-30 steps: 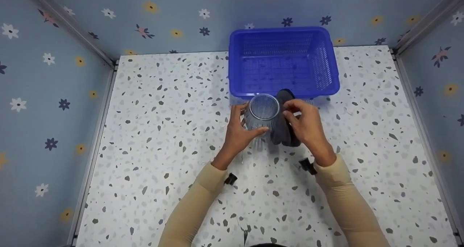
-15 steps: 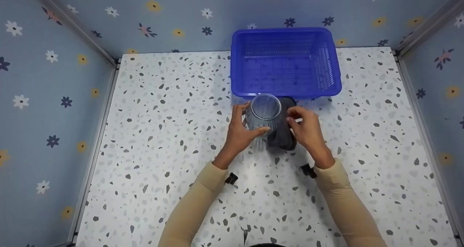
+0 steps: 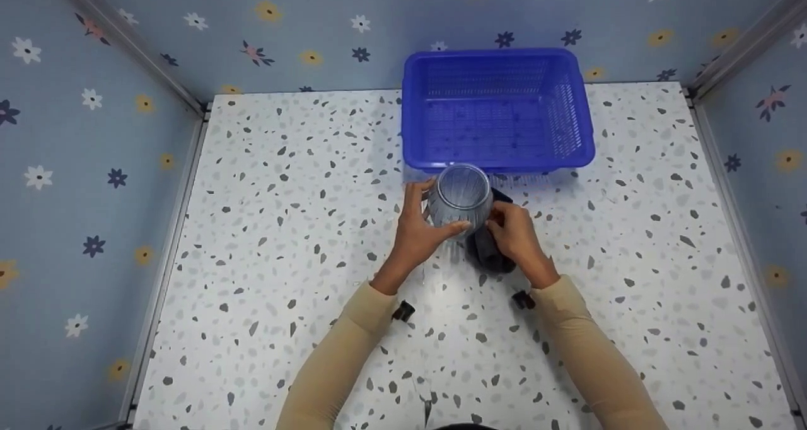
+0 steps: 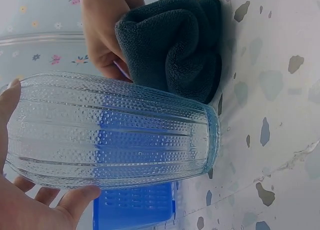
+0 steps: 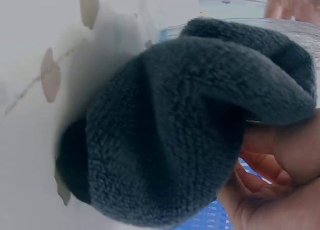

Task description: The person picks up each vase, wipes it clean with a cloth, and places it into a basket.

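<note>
Glass [image 3: 463, 212] is held roughly upright, mouth up, near the middle of the table [image 3: 284, 228], just in front of the basket [image 3: 498, 166]. Its upper part is clasped by the left hand [image 3: 420, 228], fingers and thumb curled on opposite sides; by this, it seems, the glass is steadied and its right side left free. Whether the base is rested on the table or raised just above it cannot be told. At that right side a dark cloth [image 3: 493, 256] is pinched in a bunch by the right hand [image 3: 516, 231], so that a thick, soft pad is probably formed; contact with the glass cannot be made out. The basket is set by the table's far edge, right of its middle, apparently so that working room is left in front.
</note>
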The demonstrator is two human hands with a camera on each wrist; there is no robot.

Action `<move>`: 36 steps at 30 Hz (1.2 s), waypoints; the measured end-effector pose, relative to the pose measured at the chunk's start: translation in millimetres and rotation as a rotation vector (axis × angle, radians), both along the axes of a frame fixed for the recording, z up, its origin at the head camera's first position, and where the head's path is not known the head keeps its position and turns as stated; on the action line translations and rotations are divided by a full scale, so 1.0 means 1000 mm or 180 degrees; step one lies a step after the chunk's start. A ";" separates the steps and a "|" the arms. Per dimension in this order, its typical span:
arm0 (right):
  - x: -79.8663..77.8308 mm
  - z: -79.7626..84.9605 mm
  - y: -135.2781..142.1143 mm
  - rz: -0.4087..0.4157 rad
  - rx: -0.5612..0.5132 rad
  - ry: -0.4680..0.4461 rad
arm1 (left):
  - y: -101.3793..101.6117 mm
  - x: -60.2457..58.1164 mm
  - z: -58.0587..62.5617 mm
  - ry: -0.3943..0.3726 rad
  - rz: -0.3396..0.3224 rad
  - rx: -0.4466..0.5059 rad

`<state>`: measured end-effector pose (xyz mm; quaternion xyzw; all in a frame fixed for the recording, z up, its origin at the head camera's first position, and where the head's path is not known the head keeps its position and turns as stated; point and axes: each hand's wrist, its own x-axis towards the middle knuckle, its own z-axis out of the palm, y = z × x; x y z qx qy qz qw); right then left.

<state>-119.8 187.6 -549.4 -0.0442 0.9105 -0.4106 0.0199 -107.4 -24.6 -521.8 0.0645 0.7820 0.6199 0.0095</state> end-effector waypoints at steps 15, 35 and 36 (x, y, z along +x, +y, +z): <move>0.006 0.032 0.007 -0.0121 -0.0296 0.0142 | 0.001 0.001 -0.001 0.0004 -0.0003 0.0017; 0.008 0.094 0.005 -0.0027 -0.0794 0.0367 | 0.001 -0.001 0.001 0.0019 0.0007 -0.0028; 0.008 0.094 0.005 -0.0004 -0.0802 0.0378 | 0.000 -0.001 0.001 0.0019 0.0012 -0.0045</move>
